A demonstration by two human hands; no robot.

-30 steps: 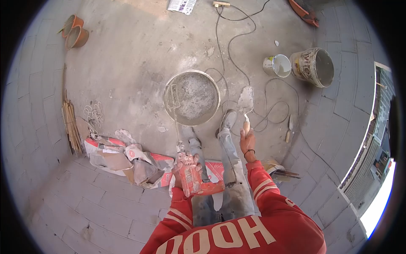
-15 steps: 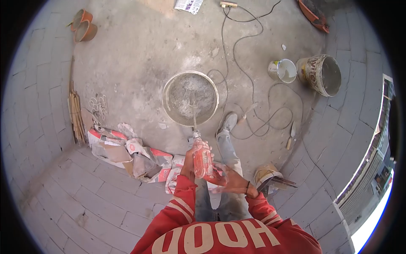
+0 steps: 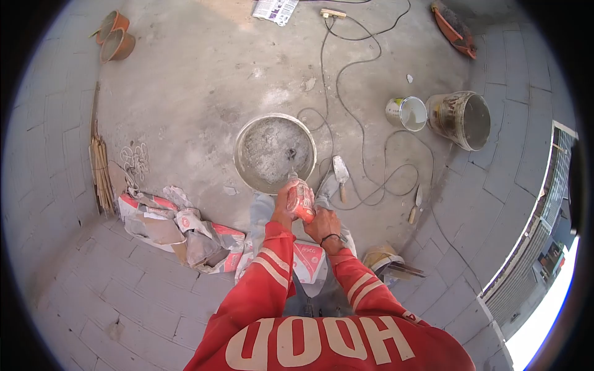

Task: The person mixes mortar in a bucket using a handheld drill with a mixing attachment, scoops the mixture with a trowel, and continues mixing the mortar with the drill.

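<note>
A red electric drill is held between both hands, pointing down at the near side of a round bucket. My left hand wraps round the front of its body. My right hand is closed on its rear handle, with a dark band at the wrist. Powdery grey mix lies in the bucket. The mixing paddle enters the mix at the right of centre, its lower end buried. A pale-bladed trowel lies on the floor by my foot, right of the bucket.
Torn cement bags lie at left, near bundled sticks. A cable loops from a power strip. A paint tin and a larger bucket stand at right, with another trowel nearer.
The drill has moved forward and stands steeper over the bucket. My right hand has come forward with it. The paddle's position in the mix has shifted.
</note>
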